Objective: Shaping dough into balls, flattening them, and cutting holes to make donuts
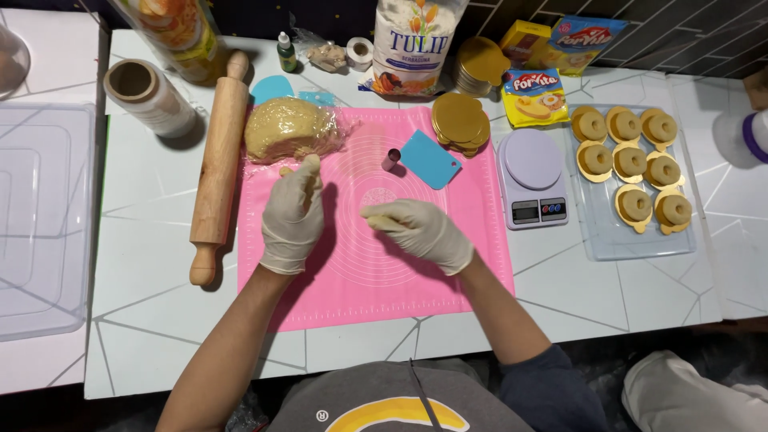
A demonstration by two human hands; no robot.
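Over pink mat (416, 280), both hands pinch dough: left (293, 214), right (422, 230).

A wooden rolling pin (218, 164) lies left of centre, with a roll of clear film (150, 97) above it at upper left. Right of centre sits a white kitchen scale (532, 178), beside a clear tray (632, 244) of ring-shaped pastries on gold cards. A flour bag (412, 44) stands at top centre.
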